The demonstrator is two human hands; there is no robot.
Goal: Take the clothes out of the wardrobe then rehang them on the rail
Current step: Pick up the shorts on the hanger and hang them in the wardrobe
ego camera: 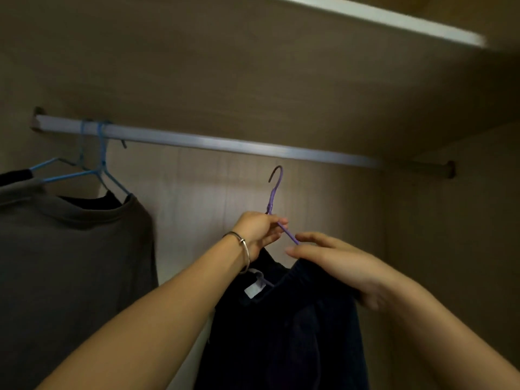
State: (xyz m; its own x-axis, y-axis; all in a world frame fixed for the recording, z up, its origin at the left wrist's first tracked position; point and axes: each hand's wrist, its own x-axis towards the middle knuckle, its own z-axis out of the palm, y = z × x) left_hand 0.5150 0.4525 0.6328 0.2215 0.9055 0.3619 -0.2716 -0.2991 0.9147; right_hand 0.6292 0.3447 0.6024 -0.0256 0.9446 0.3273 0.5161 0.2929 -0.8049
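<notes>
Head view: a purple hanger (274, 198) carrying a dark garment (284, 330) is held below the rail (197, 140), hook uppermost and not touching the rail, just right of centre frame. The left hand (257, 235), wearing a bangle (242, 249), is closed round the hanger neck, fingers (277, 223) pinching the purple wire. The right hand (337, 267) is laid on the garment's shoulder at 3 o'clock of the left hand, its fingers loosely spread and extended toward the hanger arm; whether the wire is gripped cannot be told. At 9 o'clock, blue hangers (98, 164) are hooked on the rail, holding a grey-brown top (73, 263). A white shelf edge (380, 19) is seen at 1 o'clock.
</notes>
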